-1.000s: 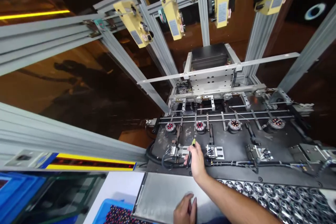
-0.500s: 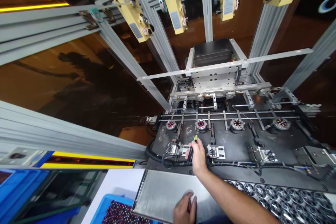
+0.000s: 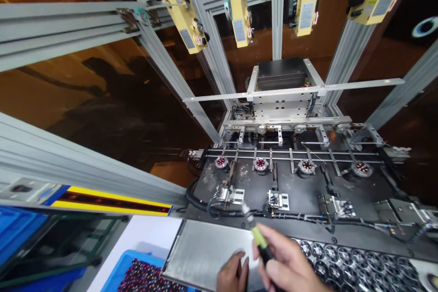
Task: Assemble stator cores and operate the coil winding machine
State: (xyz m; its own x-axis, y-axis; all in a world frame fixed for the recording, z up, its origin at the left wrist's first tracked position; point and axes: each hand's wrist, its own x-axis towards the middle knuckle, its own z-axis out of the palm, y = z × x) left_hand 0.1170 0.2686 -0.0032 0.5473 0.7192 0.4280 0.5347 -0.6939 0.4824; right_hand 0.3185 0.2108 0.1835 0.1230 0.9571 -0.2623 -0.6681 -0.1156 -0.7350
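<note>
My right hand (image 3: 285, 262) is closed round a pen-shaped tool (image 3: 260, 241) with a black body, a green band and a pale tip. The tool slants up and left above the front of the machine, its tip apart from the fixtures. My left hand (image 3: 232, 273) is over the flat metal tray (image 3: 201, 242), its fingers loosely curled and a gap beside the thumb; nothing shows in it. Behind the hands, round parts with red or orange centres sit in a row of fixtures, among them one at left (image 3: 221, 162) and another beside it (image 3: 261, 164).
Silver round parts (image 3: 345, 255) fill a tray at right. A blue bin (image 3: 114, 264) of small dark multicoloured pieces stands at lower left. Clamps (image 3: 278, 199) and black cables cross the front of the machine plate. Yellow units (image 3: 236, 9) hang from the frame above.
My right hand has drawn back from the second fixture toward me, bringing the pen-shaped tool with it. My left hand stays over the metal tray. The camera view has shifted slightly.
</note>
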